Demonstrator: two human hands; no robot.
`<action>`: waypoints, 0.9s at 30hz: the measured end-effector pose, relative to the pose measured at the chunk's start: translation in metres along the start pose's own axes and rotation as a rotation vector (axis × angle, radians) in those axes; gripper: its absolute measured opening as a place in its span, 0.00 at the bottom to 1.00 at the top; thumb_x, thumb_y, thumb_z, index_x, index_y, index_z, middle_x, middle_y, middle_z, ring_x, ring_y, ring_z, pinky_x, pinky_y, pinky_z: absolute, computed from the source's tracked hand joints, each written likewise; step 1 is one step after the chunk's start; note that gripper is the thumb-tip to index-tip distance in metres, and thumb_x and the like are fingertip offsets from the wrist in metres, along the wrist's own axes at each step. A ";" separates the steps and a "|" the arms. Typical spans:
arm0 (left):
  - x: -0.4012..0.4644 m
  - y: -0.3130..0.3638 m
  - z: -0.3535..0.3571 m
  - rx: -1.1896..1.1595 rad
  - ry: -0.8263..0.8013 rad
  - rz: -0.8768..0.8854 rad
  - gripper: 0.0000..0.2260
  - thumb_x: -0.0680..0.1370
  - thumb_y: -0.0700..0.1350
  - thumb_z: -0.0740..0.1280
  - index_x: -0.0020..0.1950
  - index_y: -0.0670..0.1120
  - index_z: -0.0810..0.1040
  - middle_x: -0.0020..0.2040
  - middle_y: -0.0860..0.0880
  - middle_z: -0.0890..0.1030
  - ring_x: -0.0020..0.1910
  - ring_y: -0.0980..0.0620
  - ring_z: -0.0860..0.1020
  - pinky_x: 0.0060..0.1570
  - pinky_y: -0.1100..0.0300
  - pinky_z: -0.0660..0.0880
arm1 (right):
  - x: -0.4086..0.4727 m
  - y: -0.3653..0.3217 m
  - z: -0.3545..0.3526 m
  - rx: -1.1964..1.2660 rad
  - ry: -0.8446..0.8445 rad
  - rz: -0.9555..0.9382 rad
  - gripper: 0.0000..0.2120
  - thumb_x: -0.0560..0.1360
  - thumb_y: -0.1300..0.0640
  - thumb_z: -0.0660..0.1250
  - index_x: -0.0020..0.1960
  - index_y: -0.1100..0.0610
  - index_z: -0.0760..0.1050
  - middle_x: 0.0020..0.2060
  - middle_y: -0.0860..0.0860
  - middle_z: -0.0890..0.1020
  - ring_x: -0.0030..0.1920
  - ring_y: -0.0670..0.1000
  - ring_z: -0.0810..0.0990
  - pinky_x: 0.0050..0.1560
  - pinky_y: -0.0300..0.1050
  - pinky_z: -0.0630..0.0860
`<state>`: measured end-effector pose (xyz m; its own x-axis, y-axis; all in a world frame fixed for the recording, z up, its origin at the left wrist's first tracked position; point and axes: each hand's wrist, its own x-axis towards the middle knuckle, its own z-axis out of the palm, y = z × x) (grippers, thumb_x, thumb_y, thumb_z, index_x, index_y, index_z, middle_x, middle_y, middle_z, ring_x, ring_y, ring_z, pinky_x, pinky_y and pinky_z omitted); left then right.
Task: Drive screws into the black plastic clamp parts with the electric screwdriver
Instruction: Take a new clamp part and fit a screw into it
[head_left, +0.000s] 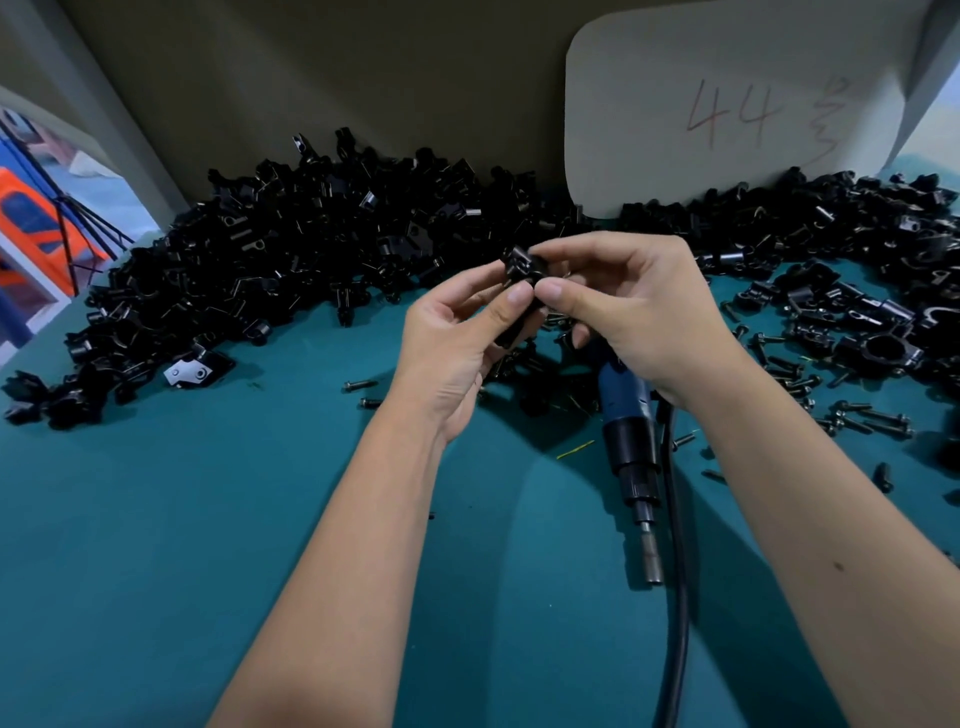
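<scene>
Both hands, left hand and right hand, pinch one black clamp part between thumb and fingers above the bench; likely step: seat the screw squarely before driving. The electric screwdriver lies under the right wrist, bit toward the person. Piled parts crowd the far edge; open room lies near and left.

Black plastic clamp part aloft amid fingertips; blue-black electric screwdriver flat on teal table, bit toward viewer.
</scene>
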<state>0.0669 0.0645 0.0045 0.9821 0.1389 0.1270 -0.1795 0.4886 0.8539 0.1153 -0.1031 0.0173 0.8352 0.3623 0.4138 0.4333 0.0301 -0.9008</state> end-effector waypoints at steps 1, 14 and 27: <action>0.000 0.001 0.000 -0.023 0.001 -0.006 0.10 0.70 0.38 0.74 0.51 0.43 0.86 0.48 0.43 0.87 0.47 0.48 0.86 0.49 0.59 0.83 | 0.001 0.000 0.000 0.014 0.007 0.003 0.12 0.76 0.61 0.77 0.59 0.55 0.85 0.46 0.54 0.88 0.41 0.53 0.85 0.34 0.41 0.80; 0.001 0.010 -0.007 0.013 0.024 -0.052 0.13 0.71 0.42 0.74 0.55 0.40 0.84 0.48 0.44 0.87 0.47 0.50 0.85 0.47 0.62 0.82 | -0.003 -0.003 0.005 0.023 -0.029 0.051 0.20 0.75 0.69 0.75 0.64 0.54 0.83 0.49 0.60 0.83 0.45 0.55 0.85 0.39 0.44 0.84; 0.002 0.013 -0.015 0.101 0.017 -0.037 0.03 0.68 0.43 0.77 0.40 0.49 0.88 0.43 0.47 0.86 0.42 0.49 0.86 0.43 0.63 0.82 | -0.003 -0.008 0.005 -0.319 -0.005 0.063 0.20 0.74 0.56 0.80 0.63 0.44 0.84 0.51 0.43 0.87 0.53 0.41 0.85 0.59 0.46 0.82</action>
<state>0.0660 0.0837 0.0085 0.9867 0.1372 0.0867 -0.1357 0.4048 0.9043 0.1080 -0.0994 0.0225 0.8624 0.3589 0.3570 0.4657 -0.2858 -0.8375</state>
